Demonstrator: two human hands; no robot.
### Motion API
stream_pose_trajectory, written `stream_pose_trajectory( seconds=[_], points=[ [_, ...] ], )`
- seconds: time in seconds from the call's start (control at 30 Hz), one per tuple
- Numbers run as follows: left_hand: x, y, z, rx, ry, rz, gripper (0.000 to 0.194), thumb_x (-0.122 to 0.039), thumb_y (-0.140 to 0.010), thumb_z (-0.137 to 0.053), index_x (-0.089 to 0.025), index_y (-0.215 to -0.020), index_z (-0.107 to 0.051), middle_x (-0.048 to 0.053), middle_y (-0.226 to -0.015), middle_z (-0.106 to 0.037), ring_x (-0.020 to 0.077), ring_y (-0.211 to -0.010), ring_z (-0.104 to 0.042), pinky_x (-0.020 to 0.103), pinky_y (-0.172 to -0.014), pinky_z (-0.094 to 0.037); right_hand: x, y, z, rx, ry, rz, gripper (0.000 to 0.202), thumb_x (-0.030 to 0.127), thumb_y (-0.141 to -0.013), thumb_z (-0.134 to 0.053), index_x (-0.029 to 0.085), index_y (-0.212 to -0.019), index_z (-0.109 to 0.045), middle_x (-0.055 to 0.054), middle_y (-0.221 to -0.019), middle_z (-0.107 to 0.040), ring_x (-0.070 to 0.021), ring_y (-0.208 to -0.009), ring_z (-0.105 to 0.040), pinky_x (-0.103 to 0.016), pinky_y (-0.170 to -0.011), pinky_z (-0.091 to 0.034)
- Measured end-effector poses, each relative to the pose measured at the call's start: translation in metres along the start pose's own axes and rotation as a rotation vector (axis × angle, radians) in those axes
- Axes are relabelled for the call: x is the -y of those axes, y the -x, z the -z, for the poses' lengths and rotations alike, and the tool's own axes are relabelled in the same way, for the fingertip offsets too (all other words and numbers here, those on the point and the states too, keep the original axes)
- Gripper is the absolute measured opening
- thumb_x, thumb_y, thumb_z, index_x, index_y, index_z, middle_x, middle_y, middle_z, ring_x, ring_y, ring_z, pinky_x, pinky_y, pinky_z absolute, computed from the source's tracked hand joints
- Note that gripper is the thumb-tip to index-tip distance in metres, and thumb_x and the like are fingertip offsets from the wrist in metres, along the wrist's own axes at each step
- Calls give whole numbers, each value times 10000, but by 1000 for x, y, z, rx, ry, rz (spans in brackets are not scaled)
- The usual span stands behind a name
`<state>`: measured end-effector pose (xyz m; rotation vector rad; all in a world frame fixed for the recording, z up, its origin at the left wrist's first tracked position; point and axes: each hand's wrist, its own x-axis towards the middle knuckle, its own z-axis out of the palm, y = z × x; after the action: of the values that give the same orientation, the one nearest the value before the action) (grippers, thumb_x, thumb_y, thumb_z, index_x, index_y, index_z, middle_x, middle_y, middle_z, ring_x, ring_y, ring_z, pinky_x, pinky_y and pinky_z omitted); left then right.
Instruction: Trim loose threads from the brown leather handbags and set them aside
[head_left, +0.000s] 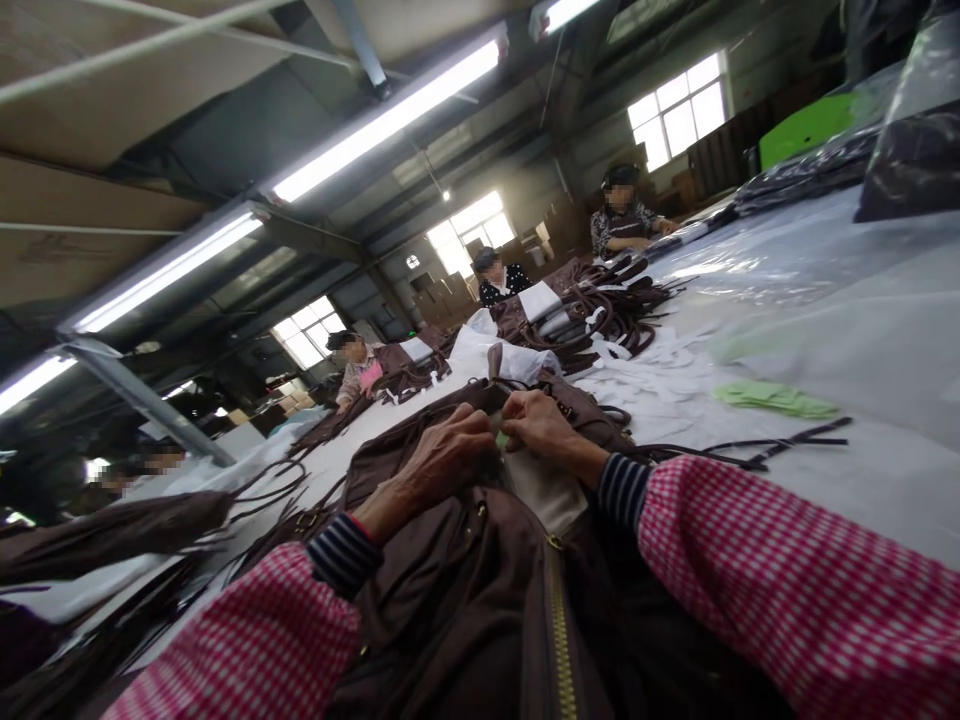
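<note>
A dark brown bag (442, 600) with a brass zipper (559, 640) lies in front of me, its pale lining (544, 490) showing in the opening. Over the far end of that opening, my left hand (442, 455) has its fingers curled together. My right hand (544, 430) pinches close beside it, at the lining's upper edge. A small bit of green (502, 438) shows between the two hands. What the fingertips grip is too small to make out.
Piles of brown bags with straps (600, 310) lie farther up the white table (862, 490). Green slips (776, 397), white paper pieces (660, 365) and clear plastic (795, 250) are at the right. Several people sit or stand beyond the table.
</note>
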<state>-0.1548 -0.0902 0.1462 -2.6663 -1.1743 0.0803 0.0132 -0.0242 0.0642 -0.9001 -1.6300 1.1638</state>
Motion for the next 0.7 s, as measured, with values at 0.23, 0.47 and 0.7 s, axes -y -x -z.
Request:
stream_pose_trajectory(
  seconds=[0.23,0.47,0.7],
  points=[
    [1,1,8,5,-69,19,215,-229,-990,-512,-246,-942,-720,20,-826,-601,165,-837,-472,270,-658,-348,22,-12,-4,99,173,-12,283,46,-628,-637,110,-886,-734,-21,-676,-698,-129,-538,-611,-193,-470,-424],
    [2,0,4,-12,-63,73,240,-215,-953,-553,-182,-732,-641,12,-755,-623,154,-796,-476,275,-630,-323,19,-12,-11,137,440,29,122,113,-677,-666,145,-776,-729,-40,-721,-684,-162,-697,-630,-223,-568,-381],
    [-2,12,-5,-112,11,70,174,-219,-969,-546,-228,-922,-713,14,-875,-669,174,-910,-520,263,-731,-400,10,9,-14,147,678,188,215,217,-883,-542,218,-938,-750,-71,-969,-641,-183,-889,-599,-262,-711,-381]
  ],
)
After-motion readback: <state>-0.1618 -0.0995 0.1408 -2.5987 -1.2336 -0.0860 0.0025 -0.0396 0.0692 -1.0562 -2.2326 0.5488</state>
